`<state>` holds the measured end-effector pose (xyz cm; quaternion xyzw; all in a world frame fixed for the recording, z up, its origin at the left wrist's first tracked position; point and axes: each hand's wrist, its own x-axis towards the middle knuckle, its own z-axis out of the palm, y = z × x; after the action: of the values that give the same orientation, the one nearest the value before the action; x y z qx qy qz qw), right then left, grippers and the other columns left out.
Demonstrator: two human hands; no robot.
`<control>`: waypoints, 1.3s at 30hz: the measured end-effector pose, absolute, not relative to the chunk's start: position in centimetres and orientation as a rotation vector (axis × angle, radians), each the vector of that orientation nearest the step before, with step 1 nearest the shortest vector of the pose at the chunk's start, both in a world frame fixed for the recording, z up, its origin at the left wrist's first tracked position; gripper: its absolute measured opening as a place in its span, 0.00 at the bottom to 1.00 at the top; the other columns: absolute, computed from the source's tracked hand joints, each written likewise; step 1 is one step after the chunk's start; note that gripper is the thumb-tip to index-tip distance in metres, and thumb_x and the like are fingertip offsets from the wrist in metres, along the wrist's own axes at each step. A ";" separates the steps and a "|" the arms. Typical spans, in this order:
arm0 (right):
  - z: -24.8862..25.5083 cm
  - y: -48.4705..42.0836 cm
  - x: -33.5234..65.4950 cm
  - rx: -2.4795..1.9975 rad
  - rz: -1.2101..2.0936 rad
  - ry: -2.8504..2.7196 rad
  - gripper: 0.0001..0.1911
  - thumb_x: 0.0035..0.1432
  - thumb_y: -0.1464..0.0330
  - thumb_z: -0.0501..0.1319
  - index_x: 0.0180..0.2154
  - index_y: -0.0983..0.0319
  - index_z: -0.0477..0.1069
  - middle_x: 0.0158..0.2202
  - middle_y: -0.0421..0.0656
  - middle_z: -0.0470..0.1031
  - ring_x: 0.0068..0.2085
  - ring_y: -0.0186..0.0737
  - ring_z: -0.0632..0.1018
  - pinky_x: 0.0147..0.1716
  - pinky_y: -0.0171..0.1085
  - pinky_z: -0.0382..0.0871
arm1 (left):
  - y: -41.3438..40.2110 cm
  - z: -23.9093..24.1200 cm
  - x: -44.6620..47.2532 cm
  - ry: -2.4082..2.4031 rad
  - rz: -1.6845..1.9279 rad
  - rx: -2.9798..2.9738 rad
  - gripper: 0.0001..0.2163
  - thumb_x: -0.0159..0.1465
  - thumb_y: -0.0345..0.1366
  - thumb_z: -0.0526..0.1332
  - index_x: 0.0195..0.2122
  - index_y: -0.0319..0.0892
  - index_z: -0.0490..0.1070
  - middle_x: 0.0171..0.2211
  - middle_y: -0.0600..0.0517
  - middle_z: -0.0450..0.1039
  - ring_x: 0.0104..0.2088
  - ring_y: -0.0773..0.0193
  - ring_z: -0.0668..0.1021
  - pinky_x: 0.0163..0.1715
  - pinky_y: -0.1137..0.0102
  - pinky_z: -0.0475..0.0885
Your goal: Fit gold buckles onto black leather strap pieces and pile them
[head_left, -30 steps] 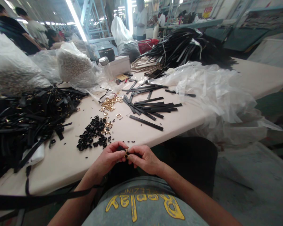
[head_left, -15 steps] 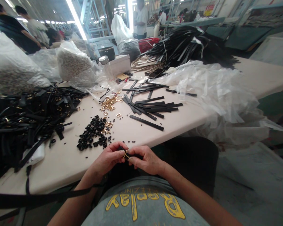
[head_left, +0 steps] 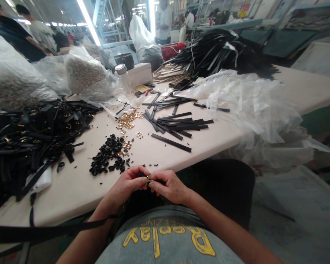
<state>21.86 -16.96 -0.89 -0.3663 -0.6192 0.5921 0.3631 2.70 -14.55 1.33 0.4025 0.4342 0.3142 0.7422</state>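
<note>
My left hand (head_left: 131, 183) and my right hand (head_left: 168, 186) meet at the table's front edge, fingertips pinched together. Between them is a small gold buckle (head_left: 147, 180) with a black strap, mostly hidden by the fingers. Both hands are closed on this piece; which fingers hold metal and which hold strap is hard to make out. Just beyond my left hand lies a heap of small black loops (head_left: 107, 156). Loose gold buckles (head_left: 129, 119) are piled behind it. Cut black strips (head_left: 178, 124) lie fanned out farther right.
A big tangle of black straps with buckles (head_left: 30, 135) covers the table's left side. Behind it stand plastic bags of small parts (head_left: 85, 71) and a clear bottle (head_left: 123, 75). Plastic sheeting (head_left: 250, 99) and a black strip bundle (head_left: 217, 51) lie at right. People stand at the back left.
The gold buckle has turned slightly between my fingertips and less of it shows. My right fingers have closed in a little towards the left ones. The things on the table are unchanged.
</note>
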 end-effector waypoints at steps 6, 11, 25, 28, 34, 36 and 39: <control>-0.7 -17.0 22.1 -0.895 1.566 -1.606 0.10 0.63 0.67 0.58 0.36 0.65 0.75 0.28 0.40 0.75 0.24 0.30 0.73 0.24 0.28 0.68 | -14.5 1.1 2.8 0.916 0.669 0.813 0.12 0.52 0.38 0.73 0.32 0.40 0.75 0.24 0.54 0.74 0.21 0.73 0.73 0.23 0.79 0.67; -0.7 -16.9 22.1 -0.870 1.582 -1.600 0.11 0.64 0.65 0.57 0.34 0.65 0.74 0.28 0.40 0.74 0.24 0.29 0.72 0.24 0.28 0.68 | -14.4 0.8 2.7 0.903 0.656 0.790 0.13 0.50 0.38 0.74 0.33 0.40 0.75 0.24 0.54 0.74 0.21 0.72 0.73 0.22 0.79 0.67; -1.4 -16.7 21.7 -0.950 1.537 -1.523 0.12 0.62 0.64 0.60 0.32 0.65 0.76 0.25 0.40 0.74 0.22 0.29 0.72 0.22 0.28 0.67 | -14.1 0.4 2.8 0.950 0.651 0.947 0.11 0.54 0.37 0.72 0.35 0.40 0.75 0.26 0.54 0.75 0.24 0.72 0.73 0.25 0.78 0.67; -1.4 -16.7 21.6 -0.948 1.561 -1.494 0.13 0.62 0.63 0.60 0.31 0.65 0.76 0.25 0.40 0.74 0.22 0.29 0.72 0.22 0.28 0.68 | -14.2 0.4 2.8 0.945 0.652 0.954 0.11 0.54 0.37 0.72 0.35 0.40 0.75 0.25 0.54 0.75 0.24 0.72 0.74 0.25 0.77 0.67; -1.2 -16.7 21.5 -0.967 1.551 -1.471 0.16 0.63 0.59 0.59 0.31 0.65 0.76 0.24 0.40 0.73 0.22 0.29 0.71 0.21 0.28 0.67 | -14.4 0.6 3.1 0.958 0.707 0.939 0.12 0.53 0.37 0.73 0.36 0.40 0.75 0.27 0.55 0.75 0.25 0.72 0.74 0.27 0.77 0.68; -1.1 -16.7 21.5 -0.970 1.553 -1.470 0.17 0.63 0.58 0.59 0.31 0.65 0.75 0.23 0.39 0.72 0.21 0.29 0.71 0.20 0.27 0.67 | -14.4 0.7 3.1 0.960 0.711 0.936 0.12 0.53 0.37 0.72 0.36 0.41 0.74 0.27 0.55 0.76 0.25 0.72 0.74 0.27 0.77 0.68; -1.2 -16.7 21.6 -0.956 1.577 -1.465 0.18 0.63 0.57 0.59 0.31 0.65 0.75 0.23 0.39 0.72 0.21 0.28 0.71 0.20 0.27 0.66 | -14.5 0.8 3.2 0.949 0.700 0.931 0.12 0.53 0.37 0.72 0.36 0.40 0.74 0.26 0.55 0.75 0.24 0.72 0.74 0.26 0.77 0.68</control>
<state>21.65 -16.73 -1.16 -0.3749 -0.5745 0.6186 0.3831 3.21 -14.47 0.77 0.4231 0.4313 0.3181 0.7307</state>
